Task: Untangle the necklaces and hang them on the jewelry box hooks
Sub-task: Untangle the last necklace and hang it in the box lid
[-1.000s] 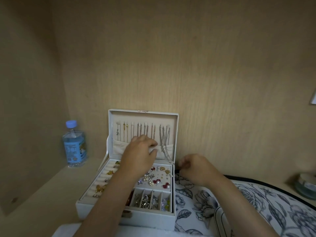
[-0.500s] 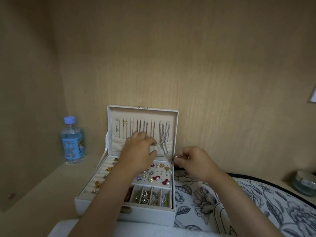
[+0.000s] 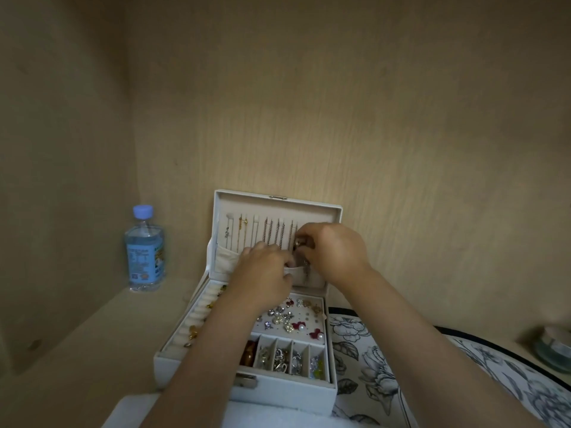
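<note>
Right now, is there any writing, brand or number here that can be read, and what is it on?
Water bottle: the blue label carries print and a small picture, all too blurred to read.
Jewelry box: no lettering shows on it.
Flowered cloth: pattern only, no words visible.
Nothing in the picture can be quoted.

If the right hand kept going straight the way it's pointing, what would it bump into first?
Probably the hanging necklaces on the jewelry box lid, just beyond the right hand and the shiny piece it pinches. Depth is unclear; they may nearly touch.
</note>
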Demonstrator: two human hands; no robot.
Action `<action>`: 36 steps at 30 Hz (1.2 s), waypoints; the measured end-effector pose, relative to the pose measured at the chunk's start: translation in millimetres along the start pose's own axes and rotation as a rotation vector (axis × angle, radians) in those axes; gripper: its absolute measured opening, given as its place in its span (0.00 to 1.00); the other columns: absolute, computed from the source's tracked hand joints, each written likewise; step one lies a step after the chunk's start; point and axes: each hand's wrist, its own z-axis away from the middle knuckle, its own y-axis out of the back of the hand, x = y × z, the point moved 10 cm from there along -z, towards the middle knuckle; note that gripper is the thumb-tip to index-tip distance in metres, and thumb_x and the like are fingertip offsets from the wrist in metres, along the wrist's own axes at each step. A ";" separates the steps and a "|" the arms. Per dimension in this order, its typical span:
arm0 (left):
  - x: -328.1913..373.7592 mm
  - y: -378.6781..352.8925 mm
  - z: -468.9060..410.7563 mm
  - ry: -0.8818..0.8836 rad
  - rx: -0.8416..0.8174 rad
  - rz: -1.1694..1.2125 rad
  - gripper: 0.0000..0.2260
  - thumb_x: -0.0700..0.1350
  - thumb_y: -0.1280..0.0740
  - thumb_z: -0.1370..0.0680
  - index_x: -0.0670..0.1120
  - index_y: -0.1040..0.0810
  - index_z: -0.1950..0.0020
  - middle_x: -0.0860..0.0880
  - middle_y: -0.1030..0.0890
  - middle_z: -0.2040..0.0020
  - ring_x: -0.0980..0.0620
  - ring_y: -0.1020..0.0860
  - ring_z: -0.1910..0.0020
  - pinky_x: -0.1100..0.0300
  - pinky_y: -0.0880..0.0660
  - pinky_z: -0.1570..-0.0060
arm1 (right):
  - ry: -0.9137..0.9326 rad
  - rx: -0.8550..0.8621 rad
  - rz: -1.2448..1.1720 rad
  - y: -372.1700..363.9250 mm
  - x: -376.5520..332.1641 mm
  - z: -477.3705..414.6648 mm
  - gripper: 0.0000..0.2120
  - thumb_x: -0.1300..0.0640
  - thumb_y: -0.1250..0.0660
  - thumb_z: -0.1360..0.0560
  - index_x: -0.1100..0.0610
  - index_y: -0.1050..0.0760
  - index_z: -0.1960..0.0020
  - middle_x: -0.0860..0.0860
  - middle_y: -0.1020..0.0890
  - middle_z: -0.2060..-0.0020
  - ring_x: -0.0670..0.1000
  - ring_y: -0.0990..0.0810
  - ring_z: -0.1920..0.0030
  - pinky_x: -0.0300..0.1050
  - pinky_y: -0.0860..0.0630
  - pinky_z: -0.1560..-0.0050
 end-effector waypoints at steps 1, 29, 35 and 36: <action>-0.6 0.1 0.4 0.002 0.000 0.013 0.12 0.50 0.34 0.22 0.55 0.22 0.39 0.54 0.22 0.42 0.52 0.31 0.40 0.54 0.37 0.35 | 0.009 0.000 0.059 -2.0 -2.4 -0.4 0.12 0.51 0.31 0.24 0.48 0.21 0.41 0.47 0.16 0.52 0.52 0.18 0.52 0.45 0.22 0.56; -4.2 3.1 4.1 0.022 -0.006 0.117 0.12 0.50 0.34 0.22 0.55 0.22 0.39 0.55 0.23 0.42 0.53 0.31 0.40 0.53 0.34 0.35 | 0.164 0.017 0.011 -18.3 -9.6 29.1 0.08 0.52 0.34 0.22 0.48 0.18 0.47 0.47 0.18 0.53 0.50 0.19 0.59 0.47 0.21 0.62; -6.1 7.8 3.1 0.050 0.038 0.165 0.12 0.48 0.33 0.23 0.55 0.22 0.39 0.56 0.22 0.45 0.54 0.27 0.43 0.53 0.28 0.40 | 0.138 -0.154 -0.018 -28.3 -7.7 42.0 0.17 0.52 0.37 0.23 0.48 0.24 0.35 0.47 0.21 0.49 0.51 0.21 0.53 0.48 0.21 0.56; -7.3 10.5 2.3 0.054 0.052 0.218 0.13 0.48 0.33 0.23 0.55 0.23 0.39 0.57 0.23 0.46 0.55 0.26 0.44 0.54 0.26 0.41 | 0.120 -0.137 -0.064 -21.2 -5.8 41.4 0.18 0.52 0.36 0.23 0.47 0.24 0.34 0.46 0.21 0.47 0.49 0.21 0.51 0.47 0.21 0.54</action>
